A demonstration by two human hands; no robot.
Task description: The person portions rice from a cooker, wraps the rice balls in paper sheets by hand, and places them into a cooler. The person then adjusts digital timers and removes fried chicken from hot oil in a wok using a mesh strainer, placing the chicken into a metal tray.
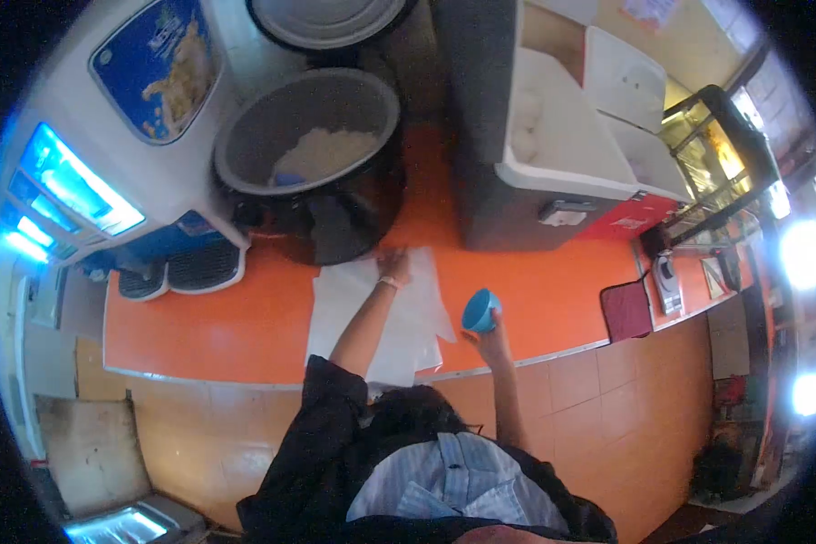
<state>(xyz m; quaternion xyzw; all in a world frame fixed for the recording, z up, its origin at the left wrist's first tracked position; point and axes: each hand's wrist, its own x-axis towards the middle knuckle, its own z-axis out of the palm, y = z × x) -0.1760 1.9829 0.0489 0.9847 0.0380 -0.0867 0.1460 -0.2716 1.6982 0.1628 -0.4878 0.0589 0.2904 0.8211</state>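
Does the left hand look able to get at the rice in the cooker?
Probably yes: no lid covers the rice, and the left hand, over the white sheets, is close to the cooker, though it must clear the rim.

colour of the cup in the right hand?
Light blue: the cup in the right hand shows best in the head view, the only one.

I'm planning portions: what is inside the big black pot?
Inside the black pot lies a heap of white, rice-like food, with a small blue object at its near left side. The pot's bottom, and anything buried under the heap, is covered.
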